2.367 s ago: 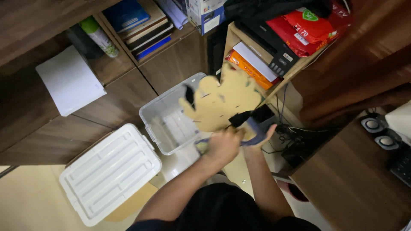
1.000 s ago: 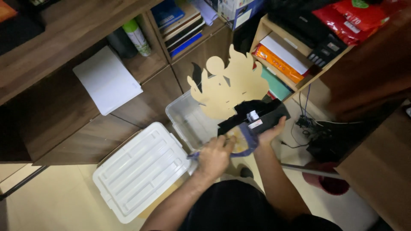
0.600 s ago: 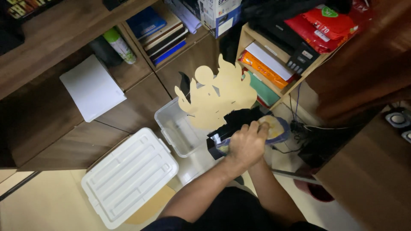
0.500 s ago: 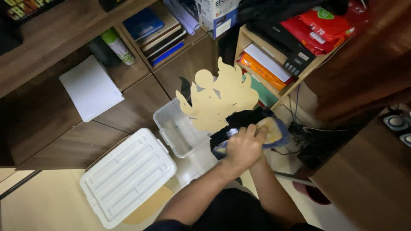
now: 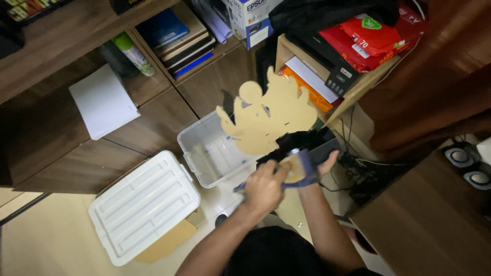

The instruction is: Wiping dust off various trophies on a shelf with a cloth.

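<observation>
Your left hand (image 5: pixel 263 186) sits just below the centre of the frame, fingers curled shut around the blue-edged brush (image 5: pixel 299 171), pressing it toward the lower edge of the cardboard cutout (image 5: pixel 266 120). Your right hand (image 5: pixel 325 163) is mostly hidden behind the brush and the dark base (image 5: pixel 302 143) under the cutout; only a thumb and part of the palm show, cupped against that base, so you cannot tell how firmly it grips.

The cutout stands up in the middle of the frame, above the clear plastic bin (image 5: pixel 209 151) and in front of the wooden shelf (image 5: pixel 317 76). It looks like thin flat board: light, fairly stiff across the wide body, but likely to bend or crease at the narrow lobes and the round knob at its upper left. Judge your best hold to be low, at the broad bottom near the dark base, not the thin outer projections.

The white ribbed lid (image 5: pixel 143 204) lies at lower left, on a piece of brown card.

Compared with half a second ago, your left hand has slid a little lower and left on the brush, and the cutout sits much the same, slightly more upright in view.
</observation>
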